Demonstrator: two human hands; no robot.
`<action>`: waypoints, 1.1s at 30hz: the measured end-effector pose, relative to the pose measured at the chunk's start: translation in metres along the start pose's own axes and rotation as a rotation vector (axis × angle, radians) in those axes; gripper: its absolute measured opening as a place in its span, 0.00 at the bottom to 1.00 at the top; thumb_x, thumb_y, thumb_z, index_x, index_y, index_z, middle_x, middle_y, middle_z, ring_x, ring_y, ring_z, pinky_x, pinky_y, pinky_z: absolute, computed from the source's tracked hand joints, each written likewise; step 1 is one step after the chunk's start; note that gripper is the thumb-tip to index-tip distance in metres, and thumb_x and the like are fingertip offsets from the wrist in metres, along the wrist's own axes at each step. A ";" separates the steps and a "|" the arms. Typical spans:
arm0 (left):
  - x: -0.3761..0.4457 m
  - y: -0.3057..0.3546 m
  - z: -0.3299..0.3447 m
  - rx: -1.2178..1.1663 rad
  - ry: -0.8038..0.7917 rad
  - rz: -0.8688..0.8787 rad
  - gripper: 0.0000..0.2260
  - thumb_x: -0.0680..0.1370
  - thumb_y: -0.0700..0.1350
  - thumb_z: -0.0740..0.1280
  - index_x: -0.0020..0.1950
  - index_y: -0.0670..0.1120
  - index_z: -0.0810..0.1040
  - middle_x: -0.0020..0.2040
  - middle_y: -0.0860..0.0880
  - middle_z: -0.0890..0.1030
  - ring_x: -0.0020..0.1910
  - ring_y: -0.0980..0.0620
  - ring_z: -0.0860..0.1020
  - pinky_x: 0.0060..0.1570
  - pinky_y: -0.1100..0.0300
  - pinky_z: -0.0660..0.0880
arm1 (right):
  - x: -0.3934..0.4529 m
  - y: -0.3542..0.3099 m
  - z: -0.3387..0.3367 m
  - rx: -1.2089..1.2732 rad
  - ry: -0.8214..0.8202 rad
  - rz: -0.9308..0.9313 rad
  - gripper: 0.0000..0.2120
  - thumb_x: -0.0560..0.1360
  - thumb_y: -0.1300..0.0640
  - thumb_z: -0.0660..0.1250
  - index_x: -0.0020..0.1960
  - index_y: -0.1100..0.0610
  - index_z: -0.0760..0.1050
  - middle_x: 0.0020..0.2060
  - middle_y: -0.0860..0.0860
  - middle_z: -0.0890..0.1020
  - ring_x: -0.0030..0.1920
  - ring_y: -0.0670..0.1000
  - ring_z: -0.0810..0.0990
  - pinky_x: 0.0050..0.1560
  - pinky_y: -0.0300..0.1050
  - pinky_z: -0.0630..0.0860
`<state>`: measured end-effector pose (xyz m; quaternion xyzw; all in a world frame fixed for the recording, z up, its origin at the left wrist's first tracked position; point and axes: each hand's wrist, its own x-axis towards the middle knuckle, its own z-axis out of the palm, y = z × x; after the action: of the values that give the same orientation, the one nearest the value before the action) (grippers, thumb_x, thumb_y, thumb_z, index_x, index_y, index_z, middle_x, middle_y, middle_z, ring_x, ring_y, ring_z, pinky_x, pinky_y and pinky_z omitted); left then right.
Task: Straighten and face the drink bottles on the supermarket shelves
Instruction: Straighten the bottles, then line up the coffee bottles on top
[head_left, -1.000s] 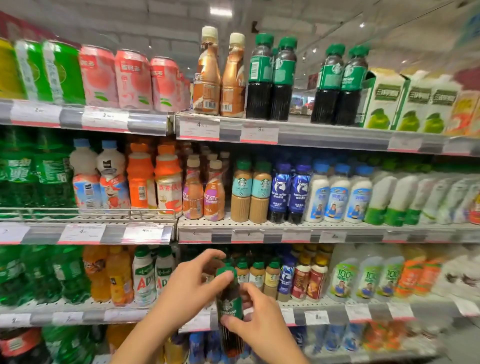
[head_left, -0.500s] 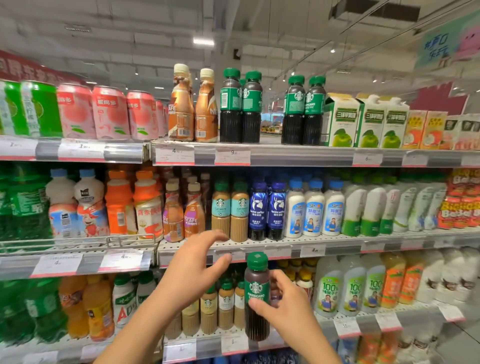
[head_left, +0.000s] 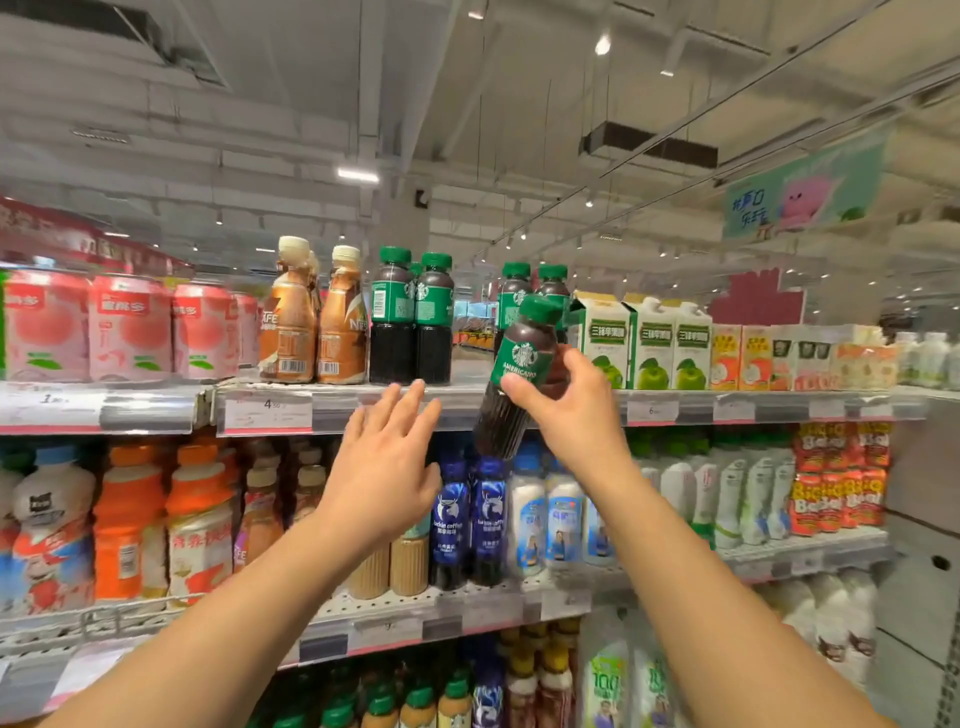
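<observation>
My right hand (head_left: 563, 410) grips a dark Americano coffee bottle (head_left: 519, 364) with a green cap and green label, tilted with its cap to the right, in front of the top shelf edge (head_left: 675, 410). Behind it on the top shelf stand two matching bottles (head_left: 535, 291), and two more (head_left: 413, 317) stand to the left with a gap between the pairs. My left hand (head_left: 387, 467) is raised with fingers spread, empty, just below that shelf edge and left of the held bottle.
The top shelf also holds pink cans (head_left: 130, 327), brown coffee bottles (head_left: 311, 322) and green apple-juice cartons (head_left: 644, 343). The middle shelf carries orange drinks (head_left: 124, 519), blue coffee bottles (head_left: 467, 519) and white milk bottles (head_left: 545, 519). More bottles stand below.
My right hand has lifted the Americano bottle from the lower shelf level up to the top shelf and tilted it. My left hand let go of it and rose alongside.
</observation>
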<state>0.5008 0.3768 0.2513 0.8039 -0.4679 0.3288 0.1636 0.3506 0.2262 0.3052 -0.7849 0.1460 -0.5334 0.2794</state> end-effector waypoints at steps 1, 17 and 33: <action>0.002 0.000 0.005 0.013 -0.014 -0.007 0.33 0.80 0.57 0.59 0.83 0.51 0.50 0.84 0.48 0.46 0.82 0.46 0.44 0.79 0.43 0.47 | 0.017 -0.005 -0.001 -0.015 0.013 -0.008 0.17 0.72 0.42 0.76 0.55 0.50 0.79 0.50 0.48 0.84 0.50 0.49 0.82 0.53 0.49 0.79; 0.008 -0.015 0.017 0.111 0.063 0.069 0.30 0.74 0.61 0.61 0.71 0.46 0.75 0.75 0.42 0.71 0.75 0.39 0.68 0.70 0.42 0.69 | 0.108 -0.024 0.061 -0.290 0.034 0.017 0.27 0.74 0.44 0.76 0.63 0.58 0.71 0.58 0.56 0.82 0.58 0.59 0.80 0.60 0.59 0.78; 0.012 -0.033 0.018 0.016 0.139 0.201 0.24 0.72 0.59 0.64 0.58 0.45 0.82 0.72 0.39 0.74 0.72 0.38 0.71 0.68 0.43 0.71 | 0.047 -0.019 0.093 -0.608 0.166 0.148 0.30 0.69 0.34 0.74 0.61 0.50 0.68 0.54 0.50 0.81 0.54 0.57 0.82 0.52 0.53 0.79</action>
<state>0.5401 0.3749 0.2477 0.7294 -0.5311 0.4022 0.1555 0.4528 0.2433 0.3265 -0.7736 0.3776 -0.5057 0.0571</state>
